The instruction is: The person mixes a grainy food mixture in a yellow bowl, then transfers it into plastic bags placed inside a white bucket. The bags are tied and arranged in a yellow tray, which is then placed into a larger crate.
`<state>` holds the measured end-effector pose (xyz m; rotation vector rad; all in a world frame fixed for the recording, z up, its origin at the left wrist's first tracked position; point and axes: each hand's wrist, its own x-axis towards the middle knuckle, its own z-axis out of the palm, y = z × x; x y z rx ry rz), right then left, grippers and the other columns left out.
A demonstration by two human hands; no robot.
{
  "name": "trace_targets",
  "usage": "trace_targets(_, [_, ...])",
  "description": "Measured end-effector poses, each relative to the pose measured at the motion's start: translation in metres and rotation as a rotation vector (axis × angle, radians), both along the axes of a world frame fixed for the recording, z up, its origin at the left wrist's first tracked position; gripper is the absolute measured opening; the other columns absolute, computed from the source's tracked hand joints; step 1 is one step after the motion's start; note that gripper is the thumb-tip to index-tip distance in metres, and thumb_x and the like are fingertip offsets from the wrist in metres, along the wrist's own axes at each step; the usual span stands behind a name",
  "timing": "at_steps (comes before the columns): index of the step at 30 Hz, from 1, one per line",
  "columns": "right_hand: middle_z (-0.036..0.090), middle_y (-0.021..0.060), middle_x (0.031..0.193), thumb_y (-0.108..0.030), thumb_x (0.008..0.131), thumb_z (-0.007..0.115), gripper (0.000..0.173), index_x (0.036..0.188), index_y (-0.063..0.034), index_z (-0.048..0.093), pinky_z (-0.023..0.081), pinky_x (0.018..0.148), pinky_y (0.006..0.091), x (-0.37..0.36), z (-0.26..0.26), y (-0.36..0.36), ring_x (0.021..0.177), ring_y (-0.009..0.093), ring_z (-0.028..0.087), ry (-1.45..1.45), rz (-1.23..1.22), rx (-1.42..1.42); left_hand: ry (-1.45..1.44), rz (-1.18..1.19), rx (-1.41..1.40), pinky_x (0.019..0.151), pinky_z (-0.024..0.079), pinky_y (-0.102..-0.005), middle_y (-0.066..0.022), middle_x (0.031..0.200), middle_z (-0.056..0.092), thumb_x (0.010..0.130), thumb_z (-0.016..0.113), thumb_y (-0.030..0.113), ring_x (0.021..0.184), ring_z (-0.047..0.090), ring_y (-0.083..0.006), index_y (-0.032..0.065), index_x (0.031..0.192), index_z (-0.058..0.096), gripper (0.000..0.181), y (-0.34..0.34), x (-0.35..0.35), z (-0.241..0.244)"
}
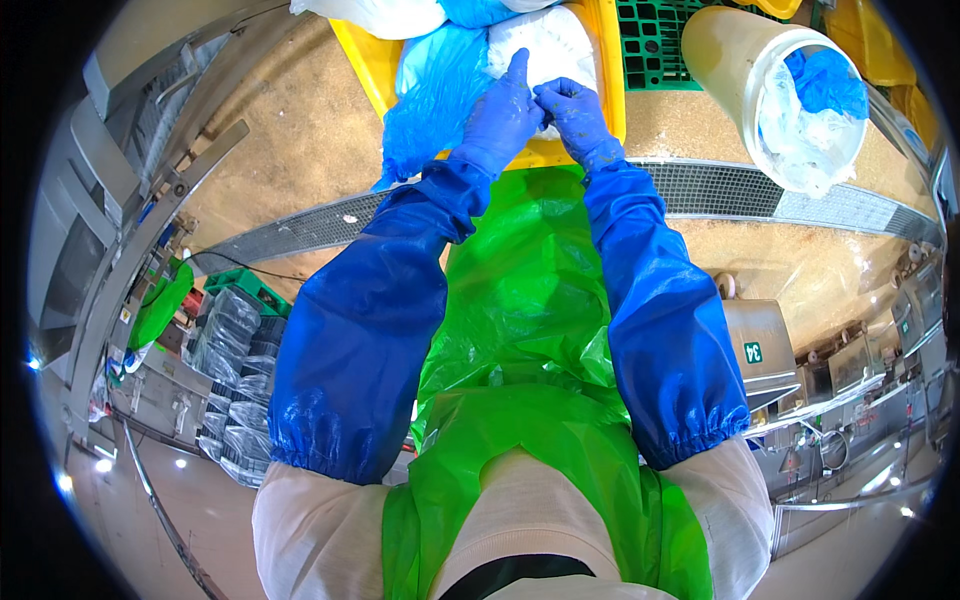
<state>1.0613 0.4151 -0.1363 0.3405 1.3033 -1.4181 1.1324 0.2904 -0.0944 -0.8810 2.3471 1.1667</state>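
Observation:
My left hand, in a blue-purple glove, lies over a white plastic bag with its index finger pointing away from me. Beside it, my right hand, gloved alike, has its fingers bent inward, and the fingertips of both hands meet or nearly meet. Whether anything thin is pinched between them cannot be told. The white bag sits in a yellow plastic crate. Left of it a blue plastic bag hangs over the crate's near left corner. More white and blue bags fill the far part.
A white plastic barrel holding clear and blue plastic film leans at the right, by a green plastic pallet. A metal drain grate crosses the floor. Steel machinery stands at the left, steel bins at the right.

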Motion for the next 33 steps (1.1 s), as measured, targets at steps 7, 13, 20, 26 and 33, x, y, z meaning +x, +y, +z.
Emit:
trace_targets(7, [0.064, 0.0071, 0.077, -0.011, 0.089, 0.061, 0.014, 0.095, 0.0016, 0.065, 0.047, 0.061, 0.0262, -0.008, -0.003, 0.003, 0.065, 0.014, 0.058, -0.062, 0.068, -0.022, 0.029, -0.075, -0.053, 0.077, 0.052, -0.0456, -0.0209, 0.105, 0.062, 0.08, 0.063, 0.015, 0.09, 0.064, -0.038, 0.005, 0.146, 0.027, 0.075, 0.008, 0.003, -0.003])
trace_targets(13, [0.064, 0.0064, 0.08, -0.021, 0.092, 0.055, 0.024, 0.096, -0.0001, 0.066, 0.047, 0.062, 0.0261, -0.031, 0.021, -0.008, 0.066, 0.013, 0.057, -0.07, 0.264, 0.036, 0.056, -0.012, 0.005, 0.085, 0.05, -0.0487, -0.0263, 0.116, 0.058, 0.086, 0.058, 0.015, 0.1, 0.06, -0.043, 0.0056, 0.146, 0.026, 0.069, 0.01, 0.008, -0.006])
trace_targets(20, [0.06, 0.0069, 0.067, -0.021, 0.089, 0.059, 0.023, 0.082, -0.0002, 0.066, 0.042, 0.05, 0.027, -0.039, 0.003, -0.014, 0.054, 0.014, 0.053, 0.062, 0.475, 0.069, 0.183, 0.017, 0.022, 0.081, 0.049, -0.0469, -0.0202, 0.102, 0.059, 0.086, 0.057, 0.013, 0.092, 0.06, -0.037, 0.0054, 0.146, 0.027, 0.067, 0.008, 0.013, -0.009])
trace_targets(26, [0.06, 0.0057, 0.065, -0.022, 0.085, 0.059, 0.022, 0.078, -0.0018, 0.065, 0.04, 0.048, 0.0285, -0.015, -0.011, -0.015, 0.05, 0.014, 0.052, 0.015, 0.222, 0.169, 0.249, 0.261, 0.107, 0.072, 0.049, -0.0356, -0.0096, 0.085, 0.052, 0.084, 0.058, 0.007, 0.075, 0.054, -0.0214, 0.0033, 0.141, 0.037, 0.061, 0.01, 0.028, -0.022])
trace_targets(33, [0.061, 0.0058, 0.068, -0.021, 0.086, 0.056, 0.023, 0.077, -0.0014, 0.066, 0.044, 0.056, 0.0296, -0.015, -0.022, -0.01, 0.06, 0.015, 0.056, 0.244, 0.326, 0.105, 0.35, 0.07, -0.047, 0.074, 0.05, -0.0351, -0.0084, 0.084, 0.057, 0.081, 0.061, 0.005, 0.082, 0.059, -0.023, 0.0103, 0.134, 0.052, 0.054, 0.0, 0.018, -0.008])
